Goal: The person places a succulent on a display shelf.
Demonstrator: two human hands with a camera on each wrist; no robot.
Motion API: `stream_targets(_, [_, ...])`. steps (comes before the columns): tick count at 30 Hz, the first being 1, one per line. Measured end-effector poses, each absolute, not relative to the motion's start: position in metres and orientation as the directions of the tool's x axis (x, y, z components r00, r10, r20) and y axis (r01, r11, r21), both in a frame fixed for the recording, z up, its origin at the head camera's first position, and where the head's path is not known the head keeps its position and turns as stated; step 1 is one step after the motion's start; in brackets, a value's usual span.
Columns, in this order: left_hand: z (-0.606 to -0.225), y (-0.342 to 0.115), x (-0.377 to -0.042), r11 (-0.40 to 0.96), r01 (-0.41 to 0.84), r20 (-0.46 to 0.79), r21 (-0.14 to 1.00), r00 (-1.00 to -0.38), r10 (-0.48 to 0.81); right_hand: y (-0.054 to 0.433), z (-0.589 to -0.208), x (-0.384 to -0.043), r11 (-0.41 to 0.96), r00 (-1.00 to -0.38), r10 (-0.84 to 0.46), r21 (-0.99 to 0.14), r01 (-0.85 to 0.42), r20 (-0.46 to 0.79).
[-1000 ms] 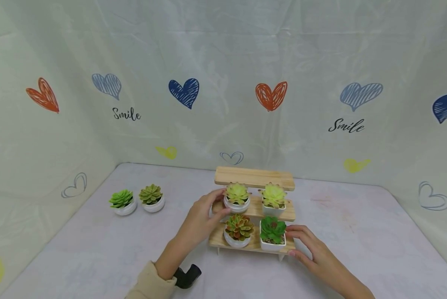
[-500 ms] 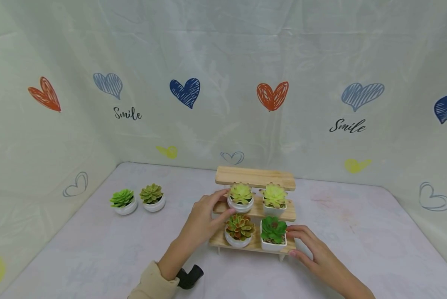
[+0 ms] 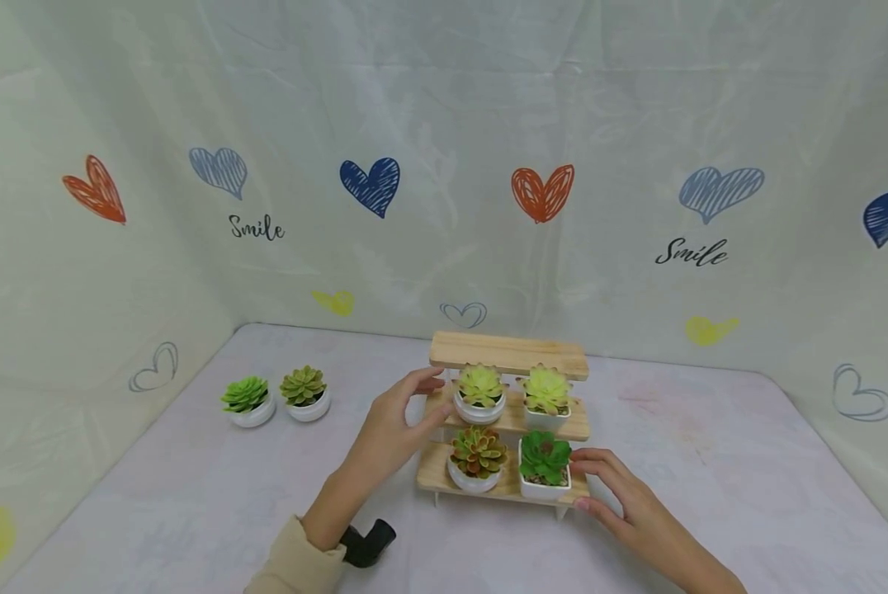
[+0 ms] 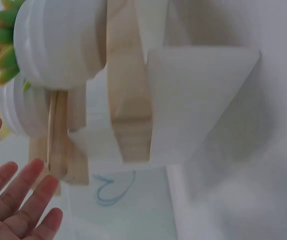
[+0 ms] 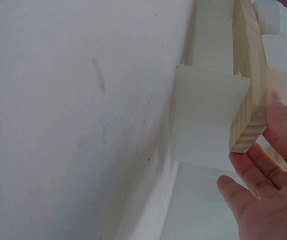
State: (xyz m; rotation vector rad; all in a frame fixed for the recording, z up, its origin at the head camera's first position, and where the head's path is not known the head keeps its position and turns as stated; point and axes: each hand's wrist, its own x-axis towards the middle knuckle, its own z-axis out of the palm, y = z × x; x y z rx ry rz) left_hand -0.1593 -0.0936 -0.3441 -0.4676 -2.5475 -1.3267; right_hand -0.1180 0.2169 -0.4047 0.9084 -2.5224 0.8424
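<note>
A small three-tier wooden plant stand carries potted succulents on its lower two boards. My left hand is beside the pale-green succulent in a round white pot on the middle board. Its fingers are spread and apart from the pot, also visible in the left wrist view. The right hand holds the right end of the bottom board, thumb close to the square white pot with the dark-green succulent. A reddish-green succulent sits left of that one; another pale-green succulent stands behind.
Two more succulents in round white pots, one bright green and one olive green, stand on the table at the left. A white curtain with printed hearts hangs behind. Something black is at my left wrist.
The round pot with the pale-green succulent shifted slightly right on the middle board. My left hand then let go of it and drew back left. The right hand stays at the stand's end.
</note>
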Motion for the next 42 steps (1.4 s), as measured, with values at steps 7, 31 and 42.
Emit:
stream_targets(7, [-0.336,-0.119,-0.166,0.518,0.429,0.439,0.740,-0.892,0.112,0.218,-0.405,-0.117,0.627,-0.756,-0.455,-0.433,-0.647,0.471])
stream_targets(31, [-0.350,-0.216,-0.189,0.543,0.138,0.260,0.829,-0.953,-0.156,0.218,-0.405,-0.117,0.657,-0.770,-0.443,-0.419,-0.627,0.459])
stream_targets(42, [-0.361,-0.230,-0.191,0.540,-0.014,0.125,0.842,-0.967,-0.221,0.217,-0.406,-0.118,0.618,-0.748,-0.455,-0.433,-0.656,0.483])
